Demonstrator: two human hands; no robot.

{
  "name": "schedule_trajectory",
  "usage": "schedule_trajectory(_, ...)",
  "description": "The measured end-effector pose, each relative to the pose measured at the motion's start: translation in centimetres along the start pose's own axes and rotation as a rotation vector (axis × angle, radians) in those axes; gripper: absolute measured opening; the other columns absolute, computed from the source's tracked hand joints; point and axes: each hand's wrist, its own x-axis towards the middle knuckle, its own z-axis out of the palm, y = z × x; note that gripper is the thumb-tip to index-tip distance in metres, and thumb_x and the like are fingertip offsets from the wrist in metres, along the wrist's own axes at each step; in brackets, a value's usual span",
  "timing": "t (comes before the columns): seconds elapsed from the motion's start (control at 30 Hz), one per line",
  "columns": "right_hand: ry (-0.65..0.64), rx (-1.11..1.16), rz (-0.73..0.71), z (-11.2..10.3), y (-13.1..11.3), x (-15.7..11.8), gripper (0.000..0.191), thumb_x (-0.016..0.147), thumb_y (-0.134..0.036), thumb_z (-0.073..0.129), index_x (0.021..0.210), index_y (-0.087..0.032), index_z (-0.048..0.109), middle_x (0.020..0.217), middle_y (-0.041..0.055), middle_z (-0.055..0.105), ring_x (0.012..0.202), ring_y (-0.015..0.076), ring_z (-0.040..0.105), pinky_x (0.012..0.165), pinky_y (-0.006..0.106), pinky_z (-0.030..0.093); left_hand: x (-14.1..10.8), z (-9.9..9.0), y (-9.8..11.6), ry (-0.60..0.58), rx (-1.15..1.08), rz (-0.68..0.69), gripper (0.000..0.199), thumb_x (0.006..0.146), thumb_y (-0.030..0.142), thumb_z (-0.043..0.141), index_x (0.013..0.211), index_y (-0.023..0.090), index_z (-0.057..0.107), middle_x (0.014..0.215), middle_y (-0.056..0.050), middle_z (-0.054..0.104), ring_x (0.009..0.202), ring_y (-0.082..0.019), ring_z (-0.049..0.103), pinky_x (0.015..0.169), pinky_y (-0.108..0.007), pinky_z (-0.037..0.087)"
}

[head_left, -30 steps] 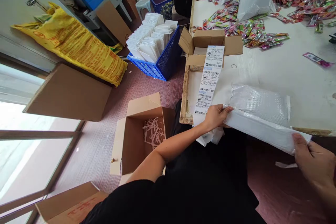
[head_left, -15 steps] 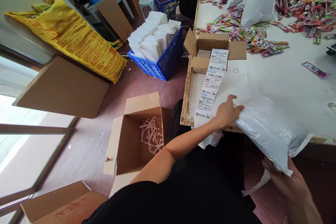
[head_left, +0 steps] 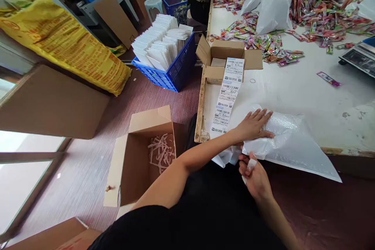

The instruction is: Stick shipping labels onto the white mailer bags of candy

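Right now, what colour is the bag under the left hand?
The bag is white, clearest in the head view.

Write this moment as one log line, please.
left hand: flat on white bag | right hand: by bag's corner, gripping white strip | labels: on table

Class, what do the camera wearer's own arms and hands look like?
The left arm is bare below a short black sleeve. The left hand and right hand wear no visible gloves, watch or bracelet. The right forearm is bare too; any sleeve there is out of view.
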Motion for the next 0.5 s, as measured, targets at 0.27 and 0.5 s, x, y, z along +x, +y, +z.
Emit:
schedule_trajectory(0.27, -0.199, -0.044, -0.401, 0.9, -4.9, -3.7, 0.056, 0.089, -0.055, 0.059, 0.049, -0.018, 0.045, 0.048, -0.0027, 0.031, 0.049, 0.0093, 0.034, 0.049, 0.025, 0.033, -11.4, -0.2, 5.4, 0.037, -0.774, 0.025, 0.066, 0.091, 0.047, 0.062, 0.148, 0.02, 0.039, 0.129, -0.016, 0.064, 0.106, -0.023, 0.067, 0.09, -0.037, 0.054)
schedule_trajectory(0.5, -0.289, -0.453, -0.665, 5.7, -6.2, -1.3, 0.032, 0.095, -0.046, 0.056, 0.076, -0.022, 0.066, 0.077, 0.0023, 0.062, 0.074, 0.0143, 0.058, 0.068, 0.029, 0.047, -19.2, -3.0, 0.9, 0.17, -0.566, -0.384, 0.038, 0.099, 0.044, 0.044, 0.099, 0.015, 0.068, 0.071, -0.003, 0.063, 0.063, -0.013, 0.055, 0.062, -0.023, 0.043)
